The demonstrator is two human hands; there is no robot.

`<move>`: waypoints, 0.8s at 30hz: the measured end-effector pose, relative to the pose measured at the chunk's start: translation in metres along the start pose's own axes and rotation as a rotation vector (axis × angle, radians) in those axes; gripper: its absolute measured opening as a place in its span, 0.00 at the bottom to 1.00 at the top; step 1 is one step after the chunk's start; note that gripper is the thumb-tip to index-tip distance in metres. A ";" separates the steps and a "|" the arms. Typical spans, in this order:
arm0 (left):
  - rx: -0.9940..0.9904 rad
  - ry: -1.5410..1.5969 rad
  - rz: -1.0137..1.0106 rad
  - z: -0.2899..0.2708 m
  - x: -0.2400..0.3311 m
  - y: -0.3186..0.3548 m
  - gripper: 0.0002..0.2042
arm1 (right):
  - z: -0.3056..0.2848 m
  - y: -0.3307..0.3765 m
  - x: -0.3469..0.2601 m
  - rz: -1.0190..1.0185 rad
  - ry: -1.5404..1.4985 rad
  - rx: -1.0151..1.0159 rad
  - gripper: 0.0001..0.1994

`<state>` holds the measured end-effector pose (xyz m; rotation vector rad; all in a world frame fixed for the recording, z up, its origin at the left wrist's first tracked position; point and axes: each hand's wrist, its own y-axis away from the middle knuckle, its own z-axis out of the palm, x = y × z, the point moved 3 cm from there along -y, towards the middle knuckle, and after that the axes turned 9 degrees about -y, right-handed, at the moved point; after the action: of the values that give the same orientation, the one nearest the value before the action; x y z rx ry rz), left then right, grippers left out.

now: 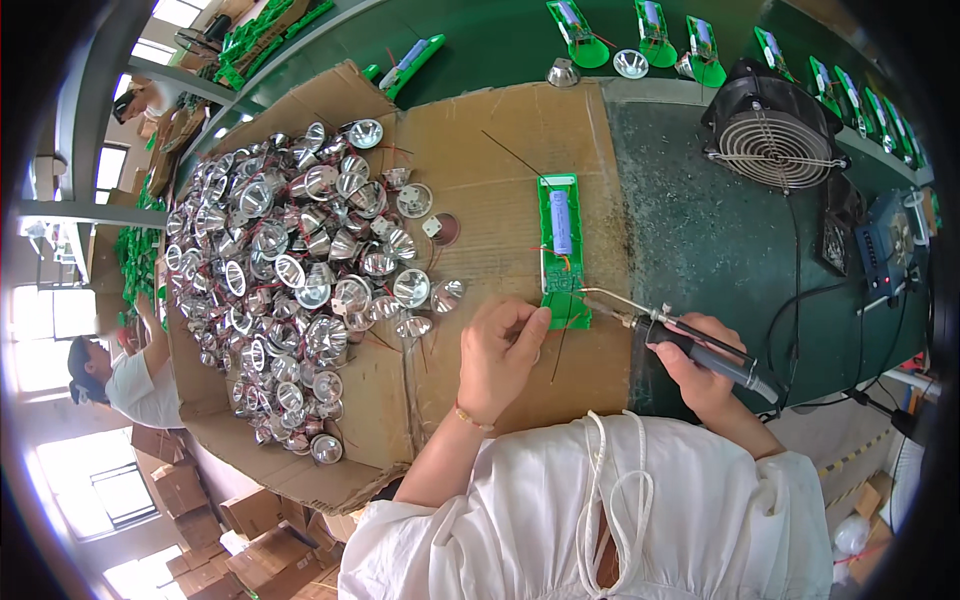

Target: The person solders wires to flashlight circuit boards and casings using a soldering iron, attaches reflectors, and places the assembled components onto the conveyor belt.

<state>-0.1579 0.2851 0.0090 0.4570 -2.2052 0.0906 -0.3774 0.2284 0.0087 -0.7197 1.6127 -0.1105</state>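
Note:
A green plastic housing (547, 230) lies on the cardboard before me, holding a purple cylindrical battery cell (561, 222) and a small green circuit board (563, 279) with thin wires. My right hand (705, 375) grips a soldering iron (690, 348) with a thin metal feed tube along it; the tip end reaches the board. Close to the housing's lower end is my left hand (497, 355), thumb and fingers pinched together. What they hold is mostly hidden. Dark thin wires stick out above and below the housing.
Left of me, many shiny reflector cups (300, 240) with wires are heaped in a cardboard tray (345, 490). A black fan (775, 145) with a wire guard and a blue control box (885, 240) stand at right. Several green housings (655, 35) line the back. A co-worker (130, 375) is at far left.

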 end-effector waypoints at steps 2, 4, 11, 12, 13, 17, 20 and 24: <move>0.015 0.029 0.073 0.003 0.002 -0.002 0.07 | 0.000 0.001 0.005 0.106 -0.117 0.069 0.10; 0.020 0.006 0.100 0.005 -0.001 -0.005 0.07 | 0.003 0.002 0.007 0.118 -0.101 0.070 0.09; 0.089 -0.090 0.136 0.010 0.000 -0.010 0.06 | 0.012 0.002 0.013 0.269 -0.224 0.088 0.07; 0.095 -0.093 0.130 0.010 -0.001 -0.010 0.06 | 0.012 0.002 0.014 0.307 -0.233 0.126 0.07; 0.101 -0.095 0.125 0.010 -0.001 -0.011 0.06 | 0.012 0.001 0.013 0.338 -0.225 0.089 0.10; 0.101 -0.105 0.118 0.012 -0.003 -0.014 0.07 | 0.016 -0.002 0.014 0.318 -0.175 0.051 0.10; 0.096 -0.108 0.117 0.012 -0.004 -0.015 0.07 | 0.019 0.000 0.020 0.356 -0.211 0.055 0.09; 0.093 -0.066 0.106 0.012 -0.005 -0.015 0.07 | 0.019 -0.001 0.020 0.351 -0.259 0.134 0.08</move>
<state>-0.1592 0.2696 -0.0039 0.3988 -2.2965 0.2392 -0.3592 0.2242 -0.0117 -0.3253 1.4434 0.1248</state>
